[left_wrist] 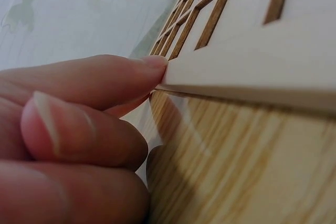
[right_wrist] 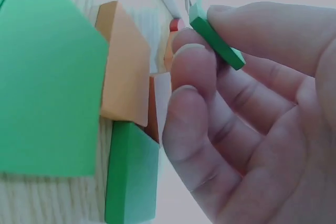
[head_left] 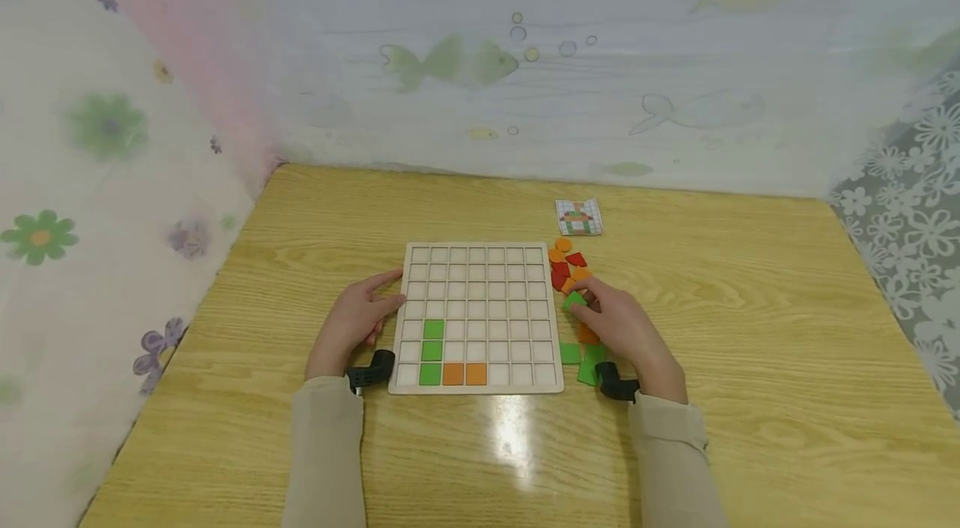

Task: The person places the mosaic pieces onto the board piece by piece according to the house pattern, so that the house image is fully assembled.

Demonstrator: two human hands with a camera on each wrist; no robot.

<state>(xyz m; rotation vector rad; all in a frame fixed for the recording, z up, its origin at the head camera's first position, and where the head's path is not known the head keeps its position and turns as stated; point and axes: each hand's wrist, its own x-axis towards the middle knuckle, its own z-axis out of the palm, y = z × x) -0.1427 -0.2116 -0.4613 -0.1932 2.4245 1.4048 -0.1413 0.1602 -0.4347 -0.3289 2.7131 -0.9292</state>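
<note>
A pale wooden grid board (head_left: 476,316) lies on the table. Three green square tiles (head_left: 432,351) fill cells in its lower-left column, and two orange square tiles (head_left: 465,374) sit beside them in the bottom row. At the board's left edge my left hand (head_left: 356,320) touches the rim with its fingertips; the left wrist view shows a fingertip against the board's side. My right hand (head_left: 618,328) pinches a green tile (right_wrist: 218,43) between thumb and fingers, above the loose tiles right of the board. Part of that pile is hidden under the hand.
Loose orange (head_left: 563,246), red (head_left: 560,271) and green tiles (head_left: 570,354) lie along the board's right side. Behind them is a small pattern card (head_left: 578,217) with a coloured grid picture. Patterned walls stand behind and left of the wooden table (head_left: 787,328).
</note>
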